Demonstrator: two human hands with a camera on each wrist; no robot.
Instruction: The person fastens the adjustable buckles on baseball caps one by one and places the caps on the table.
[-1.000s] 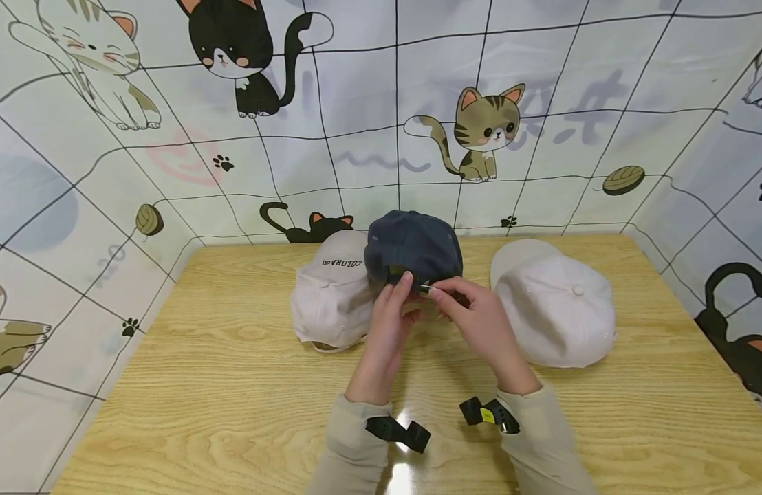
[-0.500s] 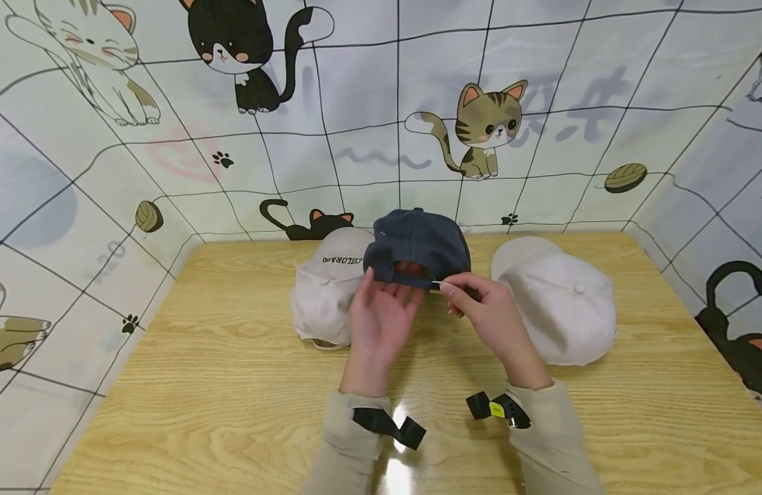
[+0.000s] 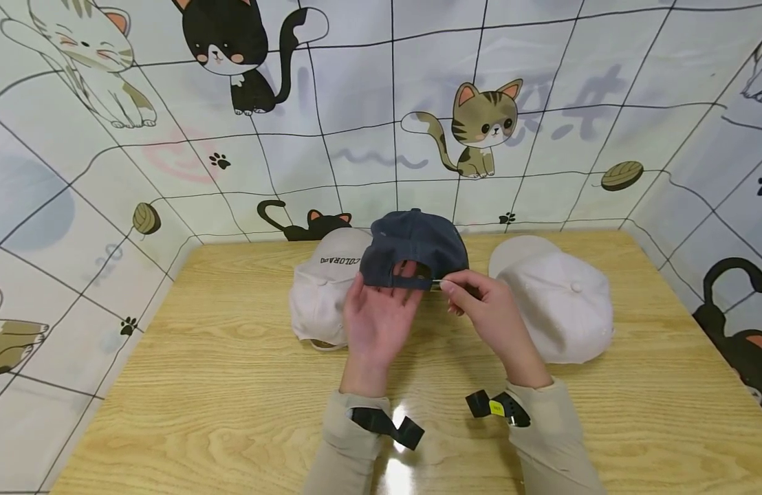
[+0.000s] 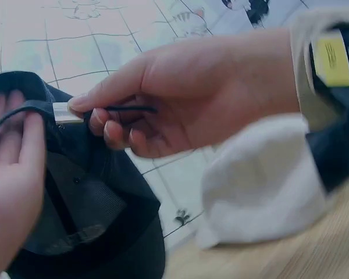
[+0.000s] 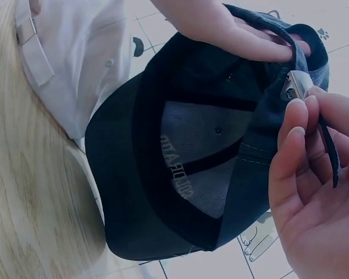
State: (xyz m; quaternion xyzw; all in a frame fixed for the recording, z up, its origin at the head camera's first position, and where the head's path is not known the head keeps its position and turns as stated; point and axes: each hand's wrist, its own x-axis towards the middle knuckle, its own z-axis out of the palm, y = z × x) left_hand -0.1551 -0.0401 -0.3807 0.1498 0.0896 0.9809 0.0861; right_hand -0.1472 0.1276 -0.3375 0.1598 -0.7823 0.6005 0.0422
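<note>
A navy baseball cap (image 3: 418,234) is held up near the table's back, its rear opening and strap (image 3: 408,282) toward me. My left hand (image 3: 376,326) is palm up under the cap. Its fairly straight fingers reach behind the strap, through the opening, and its thumb lies by the cap's left edge. My right hand (image 3: 487,313) pinches the metal buckle (image 5: 299,83) at the strap's right end between thumb and fingers. A loose strap end (image 5: 330,152) hangs past those fingers. Inside the cap, the right wrist view shows reversed lettering (image 5: 174,168) and the brim (image 5: 125,192).
A pale cap (image 3: 322,295) lettered COLORADO lies left of the navy cap, partly behind it. To the right sits another white cap (image 3: 560,309), close to my right wrist. The wooden table (image 3: 220,399) meets a cat-print backdrop (image 3: 356,103) at its back and sides.
The left hand has shifted left and turned palm up, its fingers going behind the strap. The right hand has moved slightly right, still pinching the buckle. The cap has tilted, showing its rear opening.
</note>
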